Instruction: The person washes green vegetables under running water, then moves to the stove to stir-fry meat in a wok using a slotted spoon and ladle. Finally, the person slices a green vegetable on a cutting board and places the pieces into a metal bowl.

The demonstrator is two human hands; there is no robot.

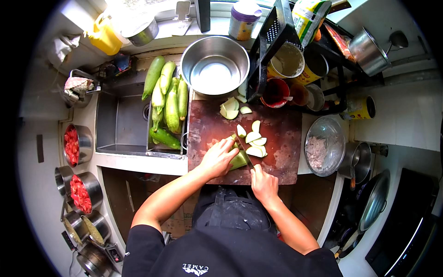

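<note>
My right hand [264,183] is closed on the handle of a knife [243,151], whose blade stands at the cut end of a pale green squash piece [238,161]. Fingers of my left hand [218,157] press on top of that piece, just left of the blade. Both are over a dark, worn cutting board [280,138]. Cut squash slices [255,138] lie right of and beyond the blade. Another group of slices [229,108] rests near the board's far edge. The handle is mostly hidden by my right hand.
Whole squashes [172,104] fill the right part of the sink [128,117]. A steel basin [215,65] stands beyond the board. Right of it are a black rack [258,62] and a bowl of minced meat [325,145]. Pots of chopped red food [84,145] line the left counter.
</note>
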